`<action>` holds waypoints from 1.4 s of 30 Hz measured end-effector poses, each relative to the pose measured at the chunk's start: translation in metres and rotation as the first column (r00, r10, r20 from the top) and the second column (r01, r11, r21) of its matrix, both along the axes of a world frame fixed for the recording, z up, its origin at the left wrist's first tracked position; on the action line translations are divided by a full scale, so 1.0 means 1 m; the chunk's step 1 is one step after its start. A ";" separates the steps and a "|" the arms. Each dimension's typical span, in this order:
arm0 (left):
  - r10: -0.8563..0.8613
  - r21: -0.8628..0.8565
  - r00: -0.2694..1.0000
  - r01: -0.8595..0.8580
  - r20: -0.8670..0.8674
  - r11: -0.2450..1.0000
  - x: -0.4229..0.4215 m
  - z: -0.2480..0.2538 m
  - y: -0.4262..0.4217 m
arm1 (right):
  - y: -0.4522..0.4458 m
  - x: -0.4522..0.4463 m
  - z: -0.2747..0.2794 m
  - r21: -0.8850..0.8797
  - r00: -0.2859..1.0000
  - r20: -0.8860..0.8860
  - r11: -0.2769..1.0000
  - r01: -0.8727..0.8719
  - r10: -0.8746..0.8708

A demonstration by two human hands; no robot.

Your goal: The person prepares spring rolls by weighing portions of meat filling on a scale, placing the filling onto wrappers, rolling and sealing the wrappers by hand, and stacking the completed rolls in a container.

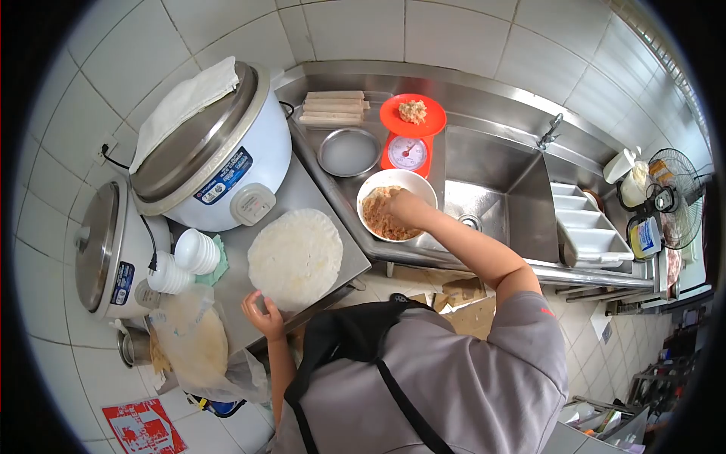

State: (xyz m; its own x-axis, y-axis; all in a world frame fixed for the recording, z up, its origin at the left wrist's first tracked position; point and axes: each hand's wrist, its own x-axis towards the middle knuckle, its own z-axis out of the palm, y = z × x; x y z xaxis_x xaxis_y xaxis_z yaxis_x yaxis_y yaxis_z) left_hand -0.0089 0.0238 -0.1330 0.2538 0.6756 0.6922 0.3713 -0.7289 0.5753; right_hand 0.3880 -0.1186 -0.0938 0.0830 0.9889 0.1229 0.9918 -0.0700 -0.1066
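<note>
My right hand [408, 209] reaches into a white bowl [428, 186] of reddish-brown minced filling [378, 219]. Its fingers are hidden, so I cannot tell what they grip. My left hand [264, 315] is open, its fingers apart, at the lower edge of a stack of thin round wrappers [295, 253] on the steel table. Behind the bowl stands a red kitchen scale [395, 150] with a lump of pale filling [413, 112] on its round plate. Left of the scale is a shallow round metal pan [349, 152] holding cloudy liquid. Several pale rolls [333, 108] lie side by side behind that pan.
Two large rice cookers [227, 163] stand on the left, one with a folded cloth [185, 110] on its lid. Stacked white bowls [197, 252] and bagged wrappers [198, 333] are nearby. To the right are a steel sink [491, 181], a faucet [550, 132], a divided white tray [586, 223] and a fan [673, 197].
</note>
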 end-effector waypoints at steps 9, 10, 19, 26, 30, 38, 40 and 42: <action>0.022 0.015 0.999 -0.022 -0.028 1.000 -0.001 0.003 -0.003 | 0.001 0.003 0.029 -0.478 0.962 -0.268 0.874 -0.082 -0.056; 0.024 0.011 0.999 -0.024 -0.025 1.000 -0.001 0.004 -0.003 | 0.000 0.012 0.039 -0.412 0.927 -0.375 0.900 -0.140 -0.028; 0.018 0.007 0.999 -0.018 -0.036 1.000 -0.001 0.000 -0.001 | 0.067 0.189 0.117 0.200 0.843 -0.377 0.855 0.479 -0.384; 0.059 0.018 0.998 -0.059 0.017 0.998 0.003 0.003 -0.003 | 0.107 0.230 0.073 0.256 0.781 -0.146 0.739 0.623 -0.608; 0.072 0.045 0.997 -0.070 -0.024 0.996 -0.001 0.000 -0.002 | 0.112 0.225 0.068 0.438 0.736 -0.089 0.637 0.634 -0.671; 0.080 0.018 0.997 -0.079 -0.016 0.997 0.002 0.003 -0.005 | 0.111 0.238 0.107 0.218 0.810 -0.357 0.801 0.557 -0.466; 0.079 0.030 0.997 -0.079 0.002 0.996 0.003 0.001 -0.004 | 0.107 0.232 0.113 0.211 0.821 -0.361 0.818 0.535 -0.443; 0.078 0.022 0.997 -0.077 -0.001 0.997 0.002 0.002 -0.004 | 0.108 0.234 0.113 0.197 0.817 -0.388 0.828 0.525 -0.426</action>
